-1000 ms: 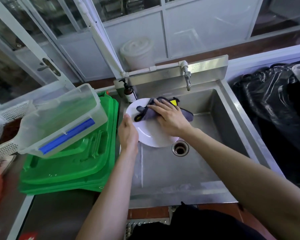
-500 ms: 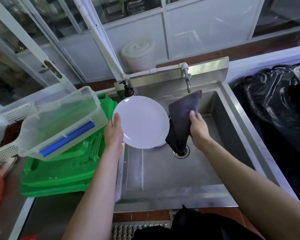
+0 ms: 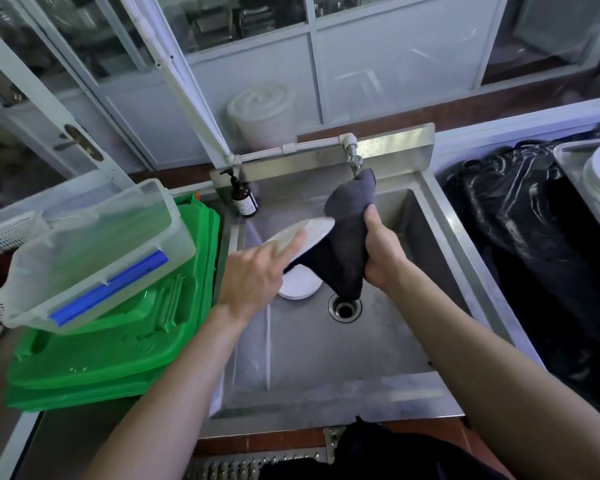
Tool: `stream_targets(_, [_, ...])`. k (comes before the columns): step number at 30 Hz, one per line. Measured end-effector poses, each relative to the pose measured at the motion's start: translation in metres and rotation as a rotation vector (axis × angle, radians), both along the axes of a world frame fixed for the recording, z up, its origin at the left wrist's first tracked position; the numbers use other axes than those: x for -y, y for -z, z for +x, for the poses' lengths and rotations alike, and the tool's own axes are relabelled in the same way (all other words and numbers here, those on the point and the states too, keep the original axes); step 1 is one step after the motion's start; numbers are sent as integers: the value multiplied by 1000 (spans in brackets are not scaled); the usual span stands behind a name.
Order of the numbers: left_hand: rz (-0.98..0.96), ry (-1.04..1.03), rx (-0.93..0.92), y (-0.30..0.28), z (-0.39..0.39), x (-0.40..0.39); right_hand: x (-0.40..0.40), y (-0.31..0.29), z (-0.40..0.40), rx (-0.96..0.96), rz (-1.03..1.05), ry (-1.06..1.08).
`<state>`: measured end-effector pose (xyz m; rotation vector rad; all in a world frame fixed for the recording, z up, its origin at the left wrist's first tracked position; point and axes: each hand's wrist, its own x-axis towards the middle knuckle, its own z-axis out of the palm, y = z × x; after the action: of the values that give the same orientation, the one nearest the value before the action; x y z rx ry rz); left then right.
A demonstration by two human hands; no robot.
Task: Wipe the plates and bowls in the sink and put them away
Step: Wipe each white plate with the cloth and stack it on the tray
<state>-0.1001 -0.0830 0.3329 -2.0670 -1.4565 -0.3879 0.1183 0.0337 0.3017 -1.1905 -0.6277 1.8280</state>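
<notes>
Plate [image 3: 312, 227] tilted flat (between hands)

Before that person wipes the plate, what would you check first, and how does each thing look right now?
1. Plate held: ok, the left hand holds it tilted above the sink.
2. Cloth in hand: ok, the right hand grips it.
3. Cloth on plate: ok, it drapes at the plate's right edge.
4. More plates waiting: ok, a stack lies in the sink.
5. Tap off: ok, no water shows.
6. Plate clean: cannot tell.
</notes>
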Motion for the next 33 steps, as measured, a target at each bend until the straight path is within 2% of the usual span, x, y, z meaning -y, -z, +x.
stream_targets(4, [18,188,-275,0,-1,-5,0,2,2,-71,11,-129])
stream_targets(6, [-15,232,-377,-2,2,-12,2,7,-1,-78,-10,-101])
stream_targets(8, [-58,246,-406,-2,4,-21,5,13,-2,-67,-45,-34])
stream_targets(10, [-141,242,-320,-6,7,-27,5,19,0,-80,-71,32])
stream_targets(13, [-300,138,-33,-9,11,-17,6,28,10,-142,-58,102])
stream_targets(15, [-304,50,358,-4,13,2,6,32,21,-186,-38,117])
stream_targets(16, [-256,2,670,1,16,12,6,34,26,-210,-30,113])
stream_targets(19, [-151,-231,1848,8,38,23,12,34,34,-235,-4,79])
stream_targets(20, [-184,-232,2156,7,48,22,15,33,34,-223,5,68])
stream_targets(21, [-231,-216,2343,3,58,19,18,33,35,-200,13,58])
stream_targets(23, [-265,-260,2444,-1,71,16,26,30,36,-139,45,17])
stream_targets(28, [-62,-413,2306,16,78,26,45,24,40,26,133,-91])
stream_targets(31, [8,-458,2253,20,76,40,52,16,44,250,281,-229])
stream_targets(33, [29,-449,2208,23,75,50,53,9,49,505,447,-322])
